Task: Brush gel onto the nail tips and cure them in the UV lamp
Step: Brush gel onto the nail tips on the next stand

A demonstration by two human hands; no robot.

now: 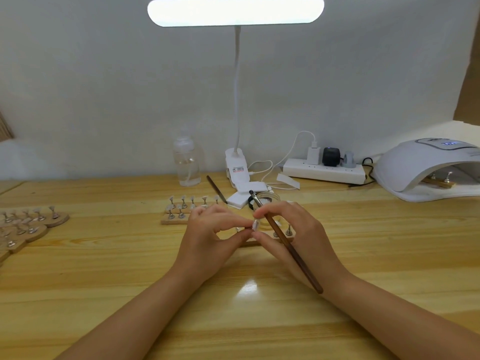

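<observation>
Wooden brush (285,241) in right hand (293,229); left hand (210,235) pinches nail tip (255,225).

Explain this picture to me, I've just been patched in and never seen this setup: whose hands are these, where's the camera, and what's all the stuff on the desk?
There is no machine here. One camera worn on a person's head looks forward and down at their two bare hands over a wooden table.

The right hand holds a long brown brush. The fingertips of both hands meet on a small nail tip; the left hand pinches it.

Behind the hands stand wooden strips of nail tips on little stands, with more at the far left. At the right sits the white UV lamp, with a strip already inside. At the back are a clear bottle, a clip-on desk lamp and a power strip.
</observation>
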